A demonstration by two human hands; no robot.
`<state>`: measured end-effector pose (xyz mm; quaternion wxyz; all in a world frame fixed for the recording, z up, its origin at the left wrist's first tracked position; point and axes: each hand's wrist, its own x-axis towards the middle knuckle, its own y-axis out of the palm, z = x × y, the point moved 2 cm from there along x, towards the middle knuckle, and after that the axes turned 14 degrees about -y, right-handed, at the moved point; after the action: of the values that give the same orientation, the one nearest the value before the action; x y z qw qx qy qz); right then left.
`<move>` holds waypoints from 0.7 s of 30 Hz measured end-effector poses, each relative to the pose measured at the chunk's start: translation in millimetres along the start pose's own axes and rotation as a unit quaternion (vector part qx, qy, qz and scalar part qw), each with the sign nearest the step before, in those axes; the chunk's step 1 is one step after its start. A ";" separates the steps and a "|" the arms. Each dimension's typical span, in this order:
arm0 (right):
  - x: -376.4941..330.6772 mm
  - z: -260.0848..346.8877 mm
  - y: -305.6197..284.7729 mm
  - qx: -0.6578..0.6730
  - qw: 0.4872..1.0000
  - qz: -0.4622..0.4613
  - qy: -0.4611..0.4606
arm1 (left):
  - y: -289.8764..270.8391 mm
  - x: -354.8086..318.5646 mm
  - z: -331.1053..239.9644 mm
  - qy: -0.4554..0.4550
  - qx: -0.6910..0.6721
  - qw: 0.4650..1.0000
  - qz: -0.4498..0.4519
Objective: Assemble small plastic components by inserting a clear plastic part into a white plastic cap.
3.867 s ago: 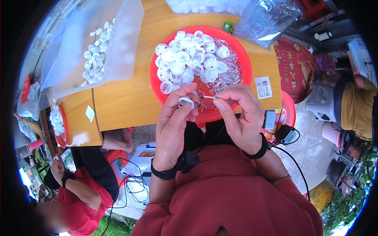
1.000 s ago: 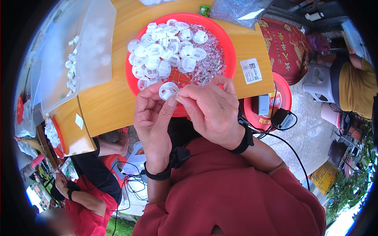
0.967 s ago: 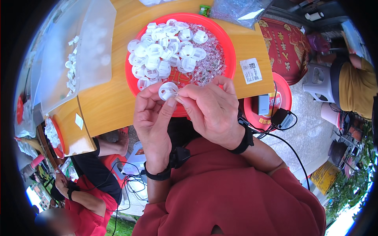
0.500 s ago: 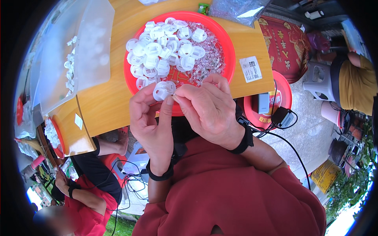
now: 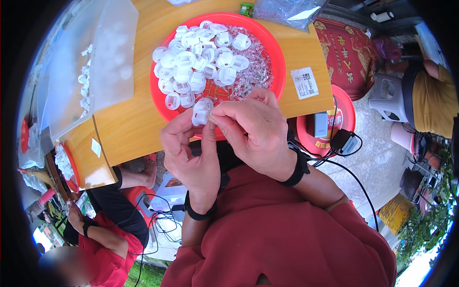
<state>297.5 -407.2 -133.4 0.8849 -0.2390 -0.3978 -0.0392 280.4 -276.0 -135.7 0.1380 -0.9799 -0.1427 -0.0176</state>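
Near the front rim of the red round tray, my left hand pinches a white round plastic part with a raised middle between thumb and fingers. Against that part's right side, the thumb and forefinger of my right hand are closed together. They grip a small clear plastic pin, now mostly hidden by the fingertips. A heap of similar white parts fills the tray's left side. Many thin clear plastic pins lie loose on its right.
A translucent bin with several white parts stands at the left. Clear plastic bags lie at the table's far edge. On a red stool at right sit a power bank and cables. Two other people sit nearby, at lower left and far right.
The white part has turned in my left fingers from facing up to more edge-on. My left hand has moved slightly right; my right fingertips now press closer against the part.
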 end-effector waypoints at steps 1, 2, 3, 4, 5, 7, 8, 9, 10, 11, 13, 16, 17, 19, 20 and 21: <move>-0.9 -0.9 -0.7 0.008 1.000 0.012 0.010 | -1.0 0.1 0.2 0.003 0.011 1.000 0.002; -0.1 -1.6 -3.4 0.008 1.000 0.012 0.010 | -2.6 0.9 0.0 0.003 0.012 1.000 0.001; 1.7 -2.7 -5.9 0.042 0.998 0.032 0.023 | -4.8 1.8 0.2 -0.016 -0.001 1.000 0.009; 3.6 -3.7 -7.6 0.075 0.995 0.052 0.036 | -6.5 2.4 0.0 -0.035 -0.015 0.999 0.017; 5.4 -4.4 -8.9 0.077 0.995 0.053 0.036 | -7.8 2.6 -1.5 -0.036 -0.014 0.999 0.014; 7.8 -9.8 -10.5 0.236 0.961 0.015 0.143 | -7.9 3.0 -2.1 -0.099 -0.067 0.992 0.050; 9.8 -11.8 -11.8 0.238 0.961 0.016 0.143 | -9.4 3.0 -0.5 -0.099 -0.067 0.992 0.047; 11.2 -14.4 -12.1 0.252 0.956 0.036 0.147 | -10.3 3.0 2.6 -0.098 -0.077 0.990 0.067; 12.1 -16.8 -12.4 0.266 0.950 0.057 0.151 | -10.6 2.8 4.6 -0.097 -0.088 0.988 0.087; 12.0 -19.1 -12.9 0.281 0.942 0.076 0.166 | -10.9 2.8 4.6 -0.099 -0.088 0.988 0.086; 13.0 -22.5 -16.3 0.285 0.940 0.105 0.156 | -11.0 3.4 2.9 -0.115 -0.091 0.985 0.091; 11.9 -22.3 -16.0 0.287 0.939 0.127 0.144 | -12.0 3.9 3.5 -0.116 -0.093 0.983 0.110; 11.4 -22.1 -16.0 0.286 0.940 0.120 0.143 | -11.8 3.9 4.2 -0.118 -0.092 0.983 0.110; 12.5 -19.7 -15.7 0.261 0.949 0.124 0.126 | -11.5 3.8 4.7 -0.107 -0.095 0.983 0.112; 12.9 -18.2 -15.4 0.235 0.958 0.127 0.107 | -12.1 3.4 4.7 -0.108 -0.095 0.983 0.111; 12.3 -17.8 -14.5 0.234 0.958 0.127 0.108 | -12.3 3.6 4.2 -0.101 -0.084 0.985 0.110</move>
<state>314.3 -426.5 -128.9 0.9514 -0.0678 -0.2645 0.1425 280.3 -262.5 -136.2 0.0408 -0.9946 -0.0449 0.0843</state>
